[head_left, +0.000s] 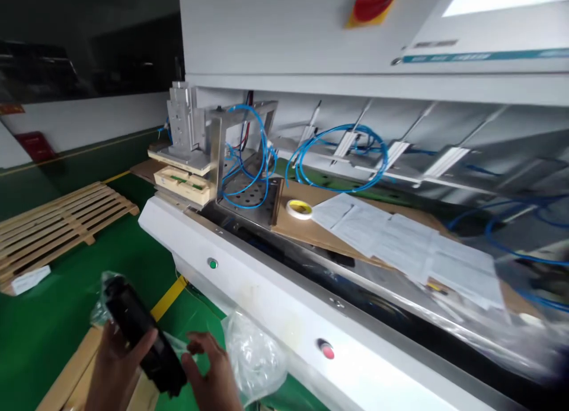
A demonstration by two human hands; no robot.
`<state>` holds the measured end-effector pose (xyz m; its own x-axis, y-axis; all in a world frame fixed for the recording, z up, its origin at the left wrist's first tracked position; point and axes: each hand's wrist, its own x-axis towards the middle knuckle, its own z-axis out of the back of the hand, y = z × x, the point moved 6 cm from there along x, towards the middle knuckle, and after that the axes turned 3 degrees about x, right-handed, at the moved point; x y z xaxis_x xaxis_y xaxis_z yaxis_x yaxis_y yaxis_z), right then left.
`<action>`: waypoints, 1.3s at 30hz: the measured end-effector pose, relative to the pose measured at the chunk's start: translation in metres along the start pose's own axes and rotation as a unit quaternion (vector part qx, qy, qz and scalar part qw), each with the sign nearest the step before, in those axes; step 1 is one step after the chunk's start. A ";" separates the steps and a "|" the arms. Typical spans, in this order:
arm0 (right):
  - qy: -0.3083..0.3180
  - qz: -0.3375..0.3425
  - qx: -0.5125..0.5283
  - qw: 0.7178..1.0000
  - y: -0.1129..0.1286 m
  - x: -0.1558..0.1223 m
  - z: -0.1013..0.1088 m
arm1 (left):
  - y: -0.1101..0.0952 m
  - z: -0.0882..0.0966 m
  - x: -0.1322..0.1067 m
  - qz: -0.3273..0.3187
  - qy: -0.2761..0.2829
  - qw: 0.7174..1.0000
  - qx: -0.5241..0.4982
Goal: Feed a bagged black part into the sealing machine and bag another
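Gripping a black part (142,340) wrapped in clear plastic film, your left hand (116,363) is closed around its middle, low in front of the white machine housing (267,304). Your right hand (213,372) pinches the film beside the part's lower end, fingers closed on it. A loose clear plastic bag (255,357) lies just right of that hand, against the housing.

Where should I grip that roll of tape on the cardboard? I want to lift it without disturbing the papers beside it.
The tape roll lies flat on the cardboard sheet, hole upward. Probably best to come from above and pinch its rim, one finger inside the hole, on the side away from the papers.
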<state>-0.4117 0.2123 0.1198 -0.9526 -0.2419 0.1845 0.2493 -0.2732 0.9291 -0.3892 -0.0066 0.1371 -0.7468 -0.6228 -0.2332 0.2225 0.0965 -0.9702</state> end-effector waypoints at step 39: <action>-0.305 -0.205 -0.353 0.861 0.019 0.058 0.187 | 0.036 -0.266 -0.003 0.317 0.372 0.861 -0.145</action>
<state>-0.4950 0.3677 0.2082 -0.8466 0.4843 0.2209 -0.2909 -0.7685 0.5699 -0.5459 0.2056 0.0847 -0.7518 0.2845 -0.5948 0.6474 0.4898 -0.5840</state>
